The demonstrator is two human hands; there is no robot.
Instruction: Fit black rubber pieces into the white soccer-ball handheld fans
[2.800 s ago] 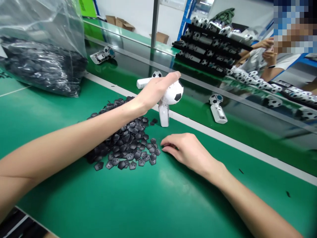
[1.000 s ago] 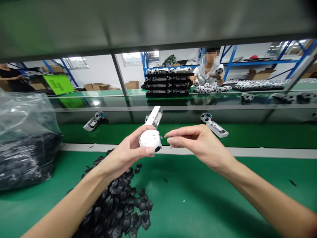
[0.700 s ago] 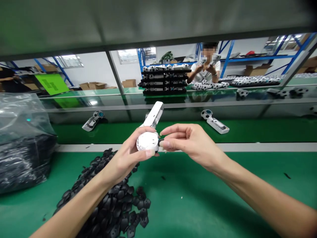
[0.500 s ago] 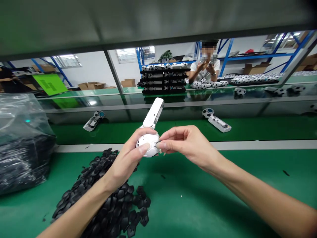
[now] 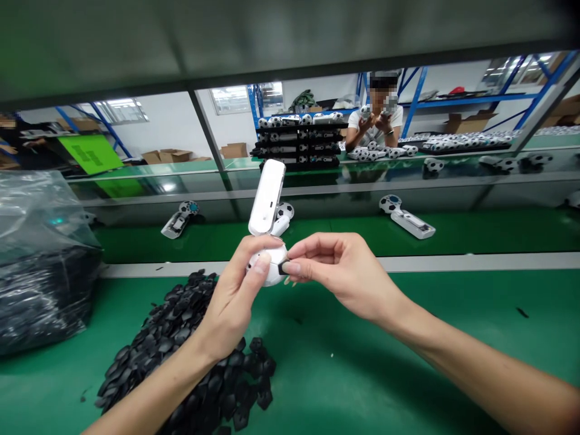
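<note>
My left hand (image 5: 240,284) is closed round the ball-shaped end of a white plastic device (image 5: 267,198), its thumb lying across the ball. The device's long flat handle tilts up and away above the fingers. At the right side of the ball, my right hand (image 5: 338,266) pinches a small black pentagon piece (image 5: 283,267) between thumb and forefinger, and the piece touches the white shell. Below my left forearm spreads a heap of black pentagon pieces (image 5: 244,393) on the green table.
A clear plastic bag (image 5: 40,260) of black pieces stands at left. Beyond a pale rail, a green belt (image 5: 326,232) carries football-patterned devices (image 5: 410,222). Stacked black trays (image 5: 299,145) and a seated co-worker (image 5: 374,130) are across the line. A shelf (image 5: 290,42) hangs overhead.
The white device has turned, its handle swinging left and more upright. More of the black piece shows at the ball's right side. Devices on the belt have shifted right; another appears behind the handle.
</note>
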